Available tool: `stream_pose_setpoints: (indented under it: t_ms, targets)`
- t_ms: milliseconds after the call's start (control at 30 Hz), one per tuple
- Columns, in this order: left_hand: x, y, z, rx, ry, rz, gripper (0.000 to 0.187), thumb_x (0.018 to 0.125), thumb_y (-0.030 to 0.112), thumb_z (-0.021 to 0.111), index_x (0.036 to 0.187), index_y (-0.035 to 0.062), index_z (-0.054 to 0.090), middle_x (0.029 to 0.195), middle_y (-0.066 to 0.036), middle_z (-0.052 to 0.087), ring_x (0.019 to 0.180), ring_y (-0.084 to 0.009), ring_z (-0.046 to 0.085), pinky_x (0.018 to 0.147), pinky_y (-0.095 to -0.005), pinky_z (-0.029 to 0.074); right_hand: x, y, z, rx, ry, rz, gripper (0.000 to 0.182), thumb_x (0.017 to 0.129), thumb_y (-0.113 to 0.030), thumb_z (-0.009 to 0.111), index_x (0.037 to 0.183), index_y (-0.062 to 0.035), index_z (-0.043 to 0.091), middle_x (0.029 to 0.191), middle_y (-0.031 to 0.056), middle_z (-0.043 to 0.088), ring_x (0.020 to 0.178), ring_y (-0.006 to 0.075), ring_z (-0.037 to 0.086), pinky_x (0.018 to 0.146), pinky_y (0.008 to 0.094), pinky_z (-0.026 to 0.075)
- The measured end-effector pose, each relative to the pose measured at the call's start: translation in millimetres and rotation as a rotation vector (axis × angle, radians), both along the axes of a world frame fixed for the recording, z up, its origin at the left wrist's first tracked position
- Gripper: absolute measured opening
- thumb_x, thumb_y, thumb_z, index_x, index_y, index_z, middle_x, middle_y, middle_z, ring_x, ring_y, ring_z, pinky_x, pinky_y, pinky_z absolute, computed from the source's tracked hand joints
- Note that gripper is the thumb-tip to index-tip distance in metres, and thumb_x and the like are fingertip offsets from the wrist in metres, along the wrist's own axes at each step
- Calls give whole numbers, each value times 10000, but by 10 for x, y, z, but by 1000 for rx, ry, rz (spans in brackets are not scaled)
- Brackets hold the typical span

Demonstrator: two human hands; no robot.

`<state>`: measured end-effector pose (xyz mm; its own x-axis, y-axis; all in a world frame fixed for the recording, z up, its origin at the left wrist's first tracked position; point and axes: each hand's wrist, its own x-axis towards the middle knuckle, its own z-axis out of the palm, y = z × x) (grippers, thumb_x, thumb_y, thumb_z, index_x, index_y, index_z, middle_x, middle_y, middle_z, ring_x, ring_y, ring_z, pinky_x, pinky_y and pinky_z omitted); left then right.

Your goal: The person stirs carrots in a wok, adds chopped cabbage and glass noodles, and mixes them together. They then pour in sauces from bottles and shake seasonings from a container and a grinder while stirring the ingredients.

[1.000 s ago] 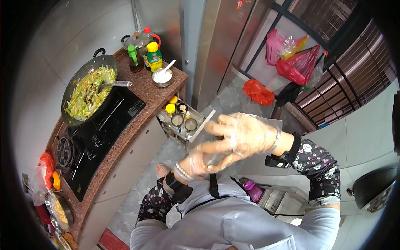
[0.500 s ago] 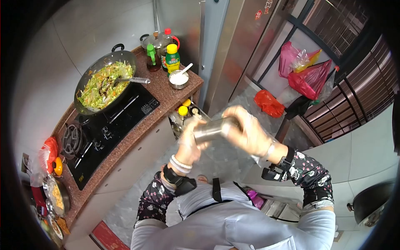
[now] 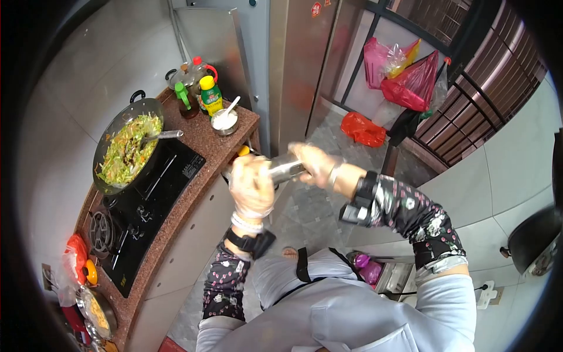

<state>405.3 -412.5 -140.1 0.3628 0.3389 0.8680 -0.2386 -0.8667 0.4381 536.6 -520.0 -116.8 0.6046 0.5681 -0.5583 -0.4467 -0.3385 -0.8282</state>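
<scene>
Both hands grip a shiny silvery cylinder [image 3: 285, 168] held up in front of my body, tilted slightly, with bare metal showing between them. My left hand [image 3: 251, 185] wraps its left end, and my right hand [image 3: 315, 164] closes over the right end; both are smeared by motion. To the left, a wok [image 3: 101, 154] on the stove holds shredded vegetables [image 3: 130, 149] with some dark sauce in the middle. A metal-handled spatula [image 3: 167, 135] rests in the wok.
A bowl of white powder [image 3: 225, 122] with a white spoon, a yellow-capped bottle [image 3: 211, 97] and a green-topped bottle [image 3: 186, 101] stand at the counter's corner. The black cooktop [image 3: 155, 199] lies along the left. Pink bags [image 3: 410, 85] hang by the window bars.
The camera view has turned, so the counter and wok sit further left. My hands, still on the cylinder, have moved left in view, the left one higher than before.
</scene>
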Motion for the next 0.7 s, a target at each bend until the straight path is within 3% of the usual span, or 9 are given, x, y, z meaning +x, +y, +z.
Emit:
stream_pose_setpoints:
  t_ms: [33, 67, 200, 233, 267, 333, 433, 533, 700]
  targets:
    - [-59, 5, 12, 48, 44, -28, 133, 895, 145, 543, 865, 15, 553, 895, -144, 585, 806, -261, 584, 758, -384, 476, 120, -87, -4, -10, 181, 329, 320, 959, -451, 439, 963, -143, 524, 717, 31, 574, 480, 122, 446, 375, 206, 263]
    - [-93, 11, 20, 96, 81, -56, 115, 883, 129, 546, 871, 15, 557, 907, -145, 582, 807, -263, 579, 769, -370, 473, 97, -118, -74, 4, 124, 320, 365, 955, -492, 432, 963, -138, 525, 715, 28, 569, 468, 114, 434, 378, 202, 259]
    - [-232, 80, -3, -576, 43, -75, 304, 976, 258, 423, 873, 6, 558, 912, -116, 576, 886, -211, 554, 851, -352, 429, -298, -215, 721, 26, -208, 367, 598, 937, -640, 368, 1090, -82, 517, 718, 27, 557, 449, 72, 416, 372, 213, 278]
    - [-219, 120, -85, -761, -35, -98, 313, 967, 329, 461, 882, 46, 565, 884, -77, 580, 801, -174, 570, 724, -318, 467, -255, -234, 822, 70, -452, 481, 610, 954, -622, 345, 1187, -77, 491, 734, 28, 557, 505, 67, 444, 423, 208, 324]
    - [-317, 43, 155, -1354, -111, -302, 297, 944, 377, 517, 902, 90, 581, 839, -44, 609, 680, -144, 591, 543, -253, 454, -314, -279, 955, 222, -553, 370, 612, 967, -601, 330, 1190, -55, 494, 747, 35, 567, 514, 63, 438, 458, 202, 331]
    - [-277, 88, 294, -1665, -231, -260, 277, 919, 388, 560, 931, 111, 574, 800, -59, 654, 559, -154, 610, 384, -239, 405, -430, -370, 1220, 507, -796, 169, 618, 992, -559, 299, 1197, -11, 499, 771, 51, 585, 532, 55, 426, 527, 191, 344]
    - [-322, 153, 397, -1681, -276, -316, 289, 928, 363, 531, 954, 75, 556, 779, -110, 636, 457, -211, 559, 318, -246, 349, -588, -550, 1667, 680, -721, -119, 803, 981, -597, 166, 1165, 86, 546, 741, 160, 632, 413, 95, 404, 396, 200, 305]
    - [-386, 161, 456, -1641, -256, -401, 302, 934, 347, 506, 984, 51, 538, 775, -138, 624, 436, -245, 532, 309, -248, 329, -508, -697, 1725, 1031, -594, -86, 832, 986, -570, 158, 1240, 159, 466, 821, 251, 619, 415, 124, 417, 404, 203, 325]
    - [-286, -72, 600, -1728, -288, -320, 274, 928, 342, 521, 992, 82, 578, 822, -108, 654, 504, -208, 589, 316, -232, 332, -557, -762, 1789, 1043, -610, -112, 811, 988, -555, 195, 1254, 166, 455, 833, 252, 621, 422, 131, 422, 415, 197, 322]
